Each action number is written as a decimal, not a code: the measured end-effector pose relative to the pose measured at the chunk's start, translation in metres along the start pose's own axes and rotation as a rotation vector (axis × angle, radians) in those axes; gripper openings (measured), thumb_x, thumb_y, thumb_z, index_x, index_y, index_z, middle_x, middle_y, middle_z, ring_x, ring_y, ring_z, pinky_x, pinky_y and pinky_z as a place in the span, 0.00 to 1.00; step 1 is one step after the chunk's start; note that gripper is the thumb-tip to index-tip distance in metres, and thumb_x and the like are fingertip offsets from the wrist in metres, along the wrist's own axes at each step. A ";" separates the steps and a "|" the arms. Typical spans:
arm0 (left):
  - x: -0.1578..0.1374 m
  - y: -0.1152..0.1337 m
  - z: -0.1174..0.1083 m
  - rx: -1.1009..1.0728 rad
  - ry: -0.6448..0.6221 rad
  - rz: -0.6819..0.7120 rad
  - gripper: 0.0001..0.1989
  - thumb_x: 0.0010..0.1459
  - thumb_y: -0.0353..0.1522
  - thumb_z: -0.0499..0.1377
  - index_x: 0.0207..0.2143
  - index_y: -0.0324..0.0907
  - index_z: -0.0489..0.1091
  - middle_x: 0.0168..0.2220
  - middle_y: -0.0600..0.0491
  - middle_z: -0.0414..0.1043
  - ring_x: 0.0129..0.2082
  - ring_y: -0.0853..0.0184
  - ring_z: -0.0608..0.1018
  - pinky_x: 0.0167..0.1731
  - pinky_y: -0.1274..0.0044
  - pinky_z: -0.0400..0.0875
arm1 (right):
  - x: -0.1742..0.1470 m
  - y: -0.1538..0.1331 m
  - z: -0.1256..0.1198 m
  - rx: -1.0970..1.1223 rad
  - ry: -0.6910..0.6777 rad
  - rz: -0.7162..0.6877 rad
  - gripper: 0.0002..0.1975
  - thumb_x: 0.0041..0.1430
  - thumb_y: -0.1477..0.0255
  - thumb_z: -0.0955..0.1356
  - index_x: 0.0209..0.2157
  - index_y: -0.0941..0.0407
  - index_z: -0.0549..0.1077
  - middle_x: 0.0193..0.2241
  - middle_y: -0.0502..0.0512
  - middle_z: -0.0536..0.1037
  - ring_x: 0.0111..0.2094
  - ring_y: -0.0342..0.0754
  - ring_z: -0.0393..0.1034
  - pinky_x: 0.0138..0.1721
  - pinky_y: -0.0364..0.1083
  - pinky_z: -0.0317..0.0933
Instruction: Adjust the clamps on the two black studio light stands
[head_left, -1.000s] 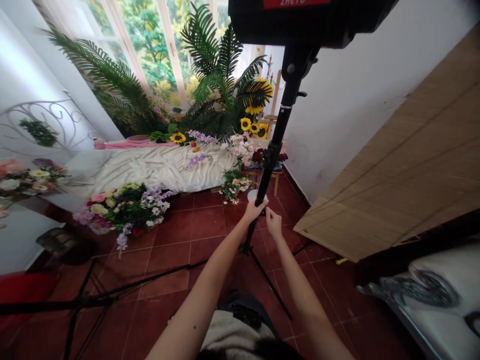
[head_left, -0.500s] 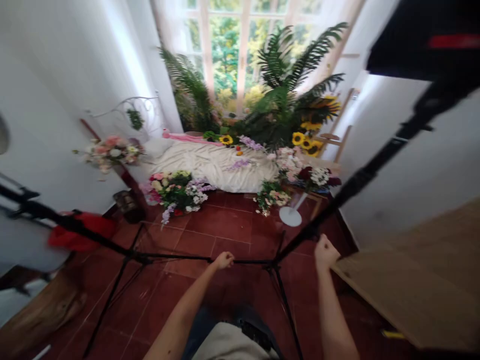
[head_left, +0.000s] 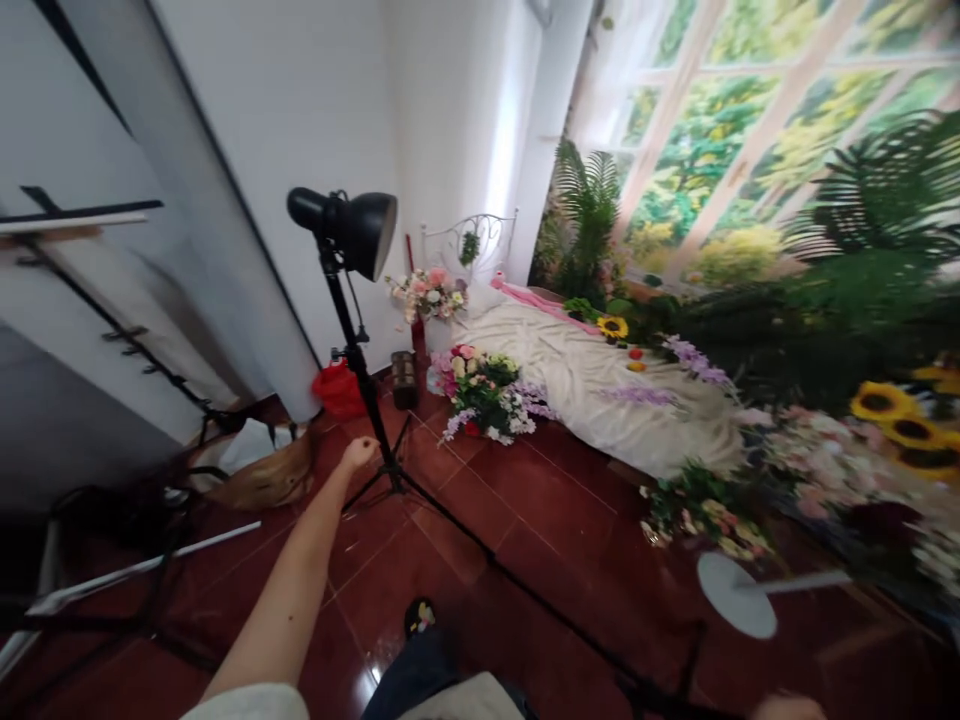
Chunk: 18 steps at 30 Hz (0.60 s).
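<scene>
My left hand (head_left: 362,453) is stretched forward, its fingers curled closed right beside the pole of a black light stand (head_left: 366,385). Whether the fingers wrap the pole is hidden. A black lamp with a round shade (head_left: 364,230) tops that stand. From the tripod foot, a long thin black bar (head_left: 491,558) runs low to the bottom right. Near the bar's far end, only a blurred part of my right hand (head_left: 787,708) shows at the lower frame edge; its fingers cannot be seen.
A cream-draped bed (head_left: 570,385) stands ahead, with a flower bunch (head_left: 484,390) before it. A white round-based stand (head_left: 739,595) lies tipped at right. A red bag (head_left: 341,388), a brown bag (head_left: 262,475) and a white pole (head_left: 150,568) are at left.
My view has swung left, bringing the lamp into sight. My left hand has gone from the low bar to beside the stand's pole. My right hand has dropped to the frame edge.
</scene>
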<state>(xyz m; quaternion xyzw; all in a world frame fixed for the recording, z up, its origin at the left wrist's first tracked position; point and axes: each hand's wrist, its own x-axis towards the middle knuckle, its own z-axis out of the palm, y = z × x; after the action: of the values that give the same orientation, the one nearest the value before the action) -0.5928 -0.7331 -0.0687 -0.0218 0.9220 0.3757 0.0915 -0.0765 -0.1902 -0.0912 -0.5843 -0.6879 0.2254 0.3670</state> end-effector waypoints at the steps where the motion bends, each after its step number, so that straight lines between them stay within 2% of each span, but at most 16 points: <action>1: 0.022 -0.003 -0.018 -0.007 0.054 0.025 0.06 0.51 0.32 0.55 0.27 0.40 0.69 0.30 0.51 0.75 0.39 0.64 0.75 0.41 0.76 0.67 | -0.019 -0.019 0.026 0.011 -0.015 0.070 0.20 0.47 0.54 0.56 0.20 0.47 0.73 0.12 0.64 0.66 0.18 0.65 0.65 0.18 0.57 0.53; 2: 0.042 -0.005 -0.033 -0.018 0.112 0.045 0.06 0.51 0.32 0.55 0.30 0.39 0.70 0.34 0.50 0.76 0.40 0.65 0.75 0.42 0.77 0.67 | -0.038 -0.039 0.052 0.033 -0.093 0.104 0.18 0.46 0.53 0.58 0.18 0.47 0.71 0.13 0.62 0.68 0.19 0.63 0.66 0.20 0.56 0.56; 3: 0.060 -0.006 -0.046 -0.035 0.165 0.059 0.07 0.52 0.31 0.55 0.33 0.39 0.70 0.37 0.49 0.75 0.40 0.66 0.75 0.43 0.77 0.66 | -0.058 -0.062 0.079 0.071 -0.241 0.079 0.17 0.45 0.53 0.60 0.17 0.48 0.70 0.16 0.60 0.71 0.21 0.61 0.68 0.22 0.55 0.59; 5: 0.091 -0.005 -0.064 -0.089 0.241 0.063 0.11 0.53 0.31 0.56 0.40 0.37 0.68 0.43 0.46 0.74 0.42 0.66 0.74 0.45 0.76 0.65 | -0.100 -0.113 0.127 0.167 -0.530 -0.042 0.20 0.46 0.50 0.60 0.20 0.50 0.71 0.20 0.58 0.75 0.24 0.58 0.70 0.27 0.53 0.62; 8: 0.122 0.000 -0.077 -0.213 0.292 0.088 0.19 0.53 0.30 0.58 0.47 0.34 0.64 0.49 0.42 0.70 0.47 0.67 0.73 0.49 0.75 0.63 | -0.164 -0.189 0.183 0.293 -0.803 -0.231 0.25 0.50 0.46 0.59 0.21 0.54 0.71 0.20 0.55 0.74 0.25 0.54 0.69 0.30 0.50 0.62; 10: 0.134 0.005 -0.079 -0.317 0.307 0.143 0.22 0.52 0.29 0.59 0.50 0.34 0.62 0.52 0.41 0.67 0.50 0.67 0.71 0.52 0.74 0.61 | -0.202 -0.233 0.207 0.339 -0.965 -0.363 0.26 0.52 0.46 0.59 0.21 0.55 0.70 0.19 0.53 0.72 0.24 0.52 0.68 0.29 0.47 0.60; 13: 0.144 0.011 -0.076 -0.447 0.304 0.211 0.23 0.52 0.28 0.59 0.51 0.36 0.61 0.54 0.42 0.66 0.52 0.66 0.70 0.55 0.73 0.60 | -0.244 -0.283 0.230 0.365 -1.151 -0.513 0.27 0.54 0.47 0.58 0.22 0.55 0.70 0.19 0.53 0.72 0.24 0.50 0.67 0.28 0.45 0.59; 18: 0.149 0.012 -0.067 -0.534 0.319 0.199 0.21 0.53 0.28 0.59 0.50 0.39 0.62 0.52 0.45 0.68 0.51 0.66 0.72 0.54 0.70 0.63 | -0.274 -0.348 0.265 0.347 -1.277 -0.721 0.28 0.57 0.48 0.56 0.22 0.56 0.70 0.19 0.53 0.72 0.24 0.47 0.67 0.29 0.42 0.58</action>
<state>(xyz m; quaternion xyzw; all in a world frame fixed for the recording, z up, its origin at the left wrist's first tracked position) -0.7510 -0.7674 -0.0409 -0.0134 0.7912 0.6031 -0.1003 -0.4887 -0.4990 -0.0671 -0.0125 -0.8702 0.4913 0.0347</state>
